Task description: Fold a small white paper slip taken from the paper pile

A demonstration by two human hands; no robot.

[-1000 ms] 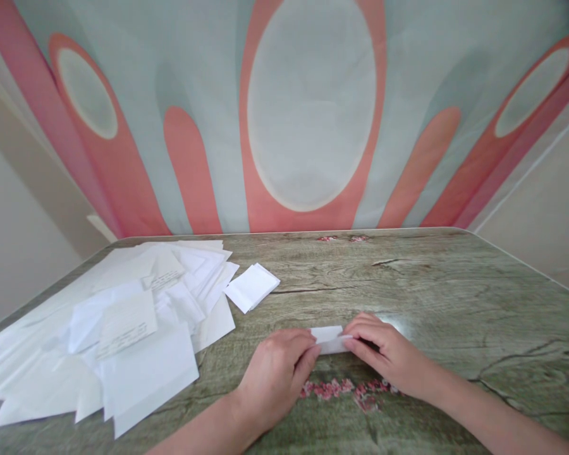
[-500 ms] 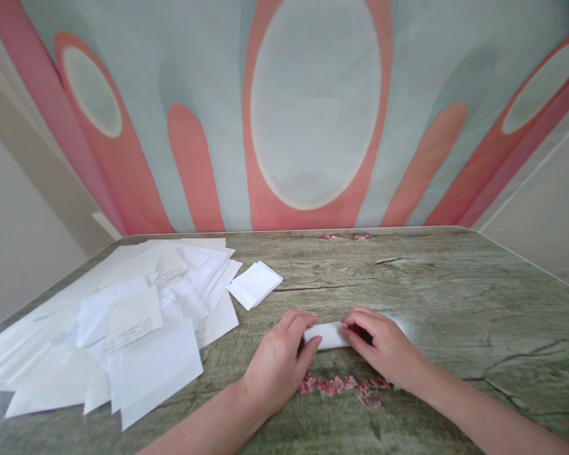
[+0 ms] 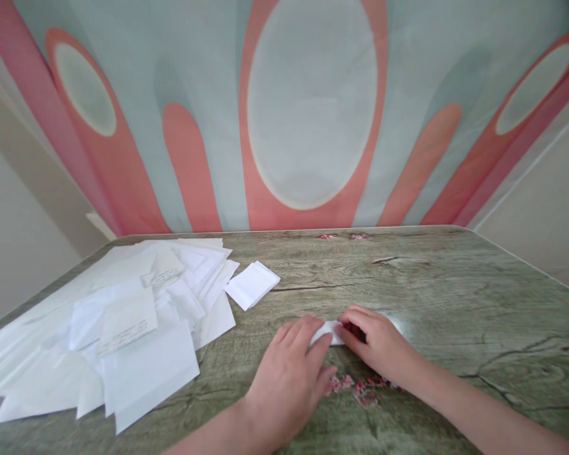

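On the tabletop in front of me lies a small white folded paper (image 3: 329, 330), a narrow strip whose ends are covered by my fingers. My left hand (image 3: 291, 370) lies across its left end, palm down, with fingers bent over and against it; their tips are partly hidden. At the right end, my right hand (image 3: 372, 333) pinches the strip between thumb and fingers. Farther back, left of centre, a small stack of folded white papers (image 3: 253, 285) rests flat on the wood.
A spread pile of white paper sheets (image 3: 152, 366) covers the table's left side, some with lines of writing. The wood-grain table (image 3: 455, 297) has printed pink flowers near my hands. Behind its far edge stands a coral and grey-blue patterned wall (image 3: 313, 218).
My left hand has slid right and turned over the folded paper, covering more of it. My right hand keeps its pinch nearly in place. The view has shifted slightly.
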